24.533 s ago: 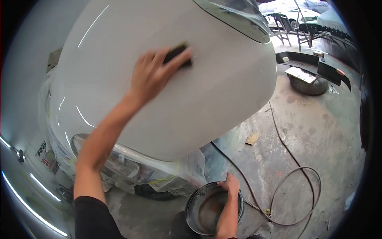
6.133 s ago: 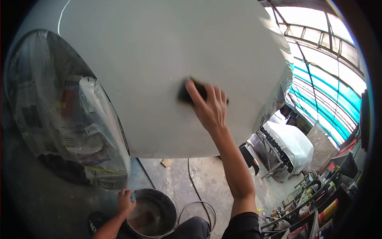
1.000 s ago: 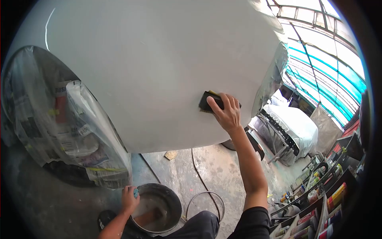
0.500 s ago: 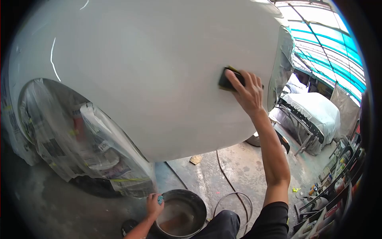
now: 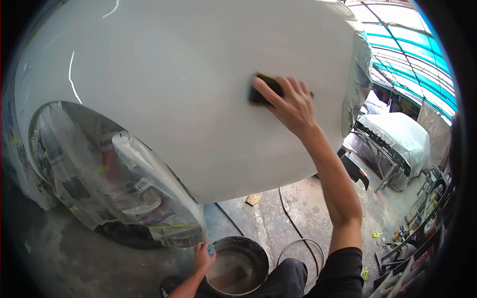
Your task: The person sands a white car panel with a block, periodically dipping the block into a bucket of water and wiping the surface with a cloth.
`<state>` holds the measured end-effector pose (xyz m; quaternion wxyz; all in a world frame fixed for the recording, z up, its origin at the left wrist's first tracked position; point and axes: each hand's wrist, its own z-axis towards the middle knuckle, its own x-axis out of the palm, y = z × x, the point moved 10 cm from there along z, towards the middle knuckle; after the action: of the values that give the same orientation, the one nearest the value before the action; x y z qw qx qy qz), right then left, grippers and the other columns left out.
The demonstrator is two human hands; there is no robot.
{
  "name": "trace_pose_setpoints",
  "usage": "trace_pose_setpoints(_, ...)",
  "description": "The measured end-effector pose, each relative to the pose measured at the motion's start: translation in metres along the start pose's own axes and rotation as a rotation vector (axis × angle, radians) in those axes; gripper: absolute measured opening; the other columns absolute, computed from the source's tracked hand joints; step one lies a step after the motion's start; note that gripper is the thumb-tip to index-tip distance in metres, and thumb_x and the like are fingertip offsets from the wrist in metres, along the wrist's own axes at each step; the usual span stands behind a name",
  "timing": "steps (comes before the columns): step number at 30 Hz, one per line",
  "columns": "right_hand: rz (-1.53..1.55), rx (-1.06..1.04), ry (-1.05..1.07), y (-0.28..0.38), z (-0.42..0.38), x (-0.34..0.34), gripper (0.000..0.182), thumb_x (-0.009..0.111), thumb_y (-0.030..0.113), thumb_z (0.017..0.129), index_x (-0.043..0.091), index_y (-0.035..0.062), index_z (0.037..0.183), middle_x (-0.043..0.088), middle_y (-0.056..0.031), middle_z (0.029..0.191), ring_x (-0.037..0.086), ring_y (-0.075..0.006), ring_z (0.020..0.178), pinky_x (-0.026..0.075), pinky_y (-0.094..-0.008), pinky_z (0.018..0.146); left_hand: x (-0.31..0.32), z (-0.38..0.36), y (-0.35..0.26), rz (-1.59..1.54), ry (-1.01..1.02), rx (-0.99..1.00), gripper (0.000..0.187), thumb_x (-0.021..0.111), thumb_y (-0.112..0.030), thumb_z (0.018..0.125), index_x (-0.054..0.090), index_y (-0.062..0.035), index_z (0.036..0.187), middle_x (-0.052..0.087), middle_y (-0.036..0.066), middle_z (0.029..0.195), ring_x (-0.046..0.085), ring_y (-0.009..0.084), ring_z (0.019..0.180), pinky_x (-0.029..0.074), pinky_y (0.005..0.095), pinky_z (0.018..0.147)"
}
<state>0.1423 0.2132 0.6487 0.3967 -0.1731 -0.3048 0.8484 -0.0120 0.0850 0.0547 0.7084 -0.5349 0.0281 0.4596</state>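
My right hand (image 5: 293,107) is closed on a dark sanding block (image 5: 266,91) with yellowish edges, held against the pale grey car body panel (image 5: 164,109). The block is a little blurred. Low in the view my left hand (image 5: 202,258) grips a small teal, crumpled piece (image 5: 211,249), whose kind I cannot make out. That hand is at the left rim of a black bucket (image 5: 262,253) holding murky water. A brownish shape shows in the water.
Plastic and newspaper masking (image 5: 124,184) covers the wheel area at left. A hose (image 5: 293,223) runs over the concrete floor beside a scrap of board (image 5: 253,199). At right stand a covered car part (image 5: 397,131) on a stand and a cluttered rack (image 5: 417,243).
My right hand has slid the sanding block left and slightly up across the panel. My left hand stays by the bucket rim with the teal piece. The whole view has shifted a little.
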Motion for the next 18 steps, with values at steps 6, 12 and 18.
trace_pose_setpoints(6,0.194,0.063,-0.076,0.056,0.137,0.014,0.077,0.084,0.020,0.084,0.051,0.0367,0.151,0.060,-0.0039,0.099,0.061,-0.0245,0.093,0.049,-0.0411,0.081,0.003,0.001,0.000,0.001,-0.004,0.011,0.034,0.077,-0.012,0.081,0.069,-0.0102,0.114,0.061,0.017,0.117,0.061,0.0411,0.110,0.051,0.0494,0.094)
trace_pose_setpoints(12,0.047,-0.013,0.118,0.039,-0.110,-0.012,0.068,0.074,0.017,0.085,0.058,0.0398,0.147,0.066,-0.0056,0.115,0.067,-0.0254,0.098,0.053,-0.0390,0.084,-0.005,0.001,-0.009,0.008,-0.002,0.023,0.034,0.078,-0.013,0.081,0.069,-0.0101,0.114,0.061,0.017,0.117,0.060,0.0425,0.110,0.051,0.0511,0.093)
trace_pose_setpoints(18,0.142,0.121,-0.050,0.075,0.059,0.005,0.069,0.073,0.012,0.085,0.056,0.0331,0.149,0.063,-0.0038,0.101,0.063,-0.0241,0.091,0.047,-0.0397,0.076,-0.003,-0.001,-0.008,0.026,-0.016,0.018,0.035,0.077,-0.014,0.082,0.068,-0.0100,0.115,0.061,0.017,0.117,0.060,0.0430,0.110,0.051,0.0515,0.093)
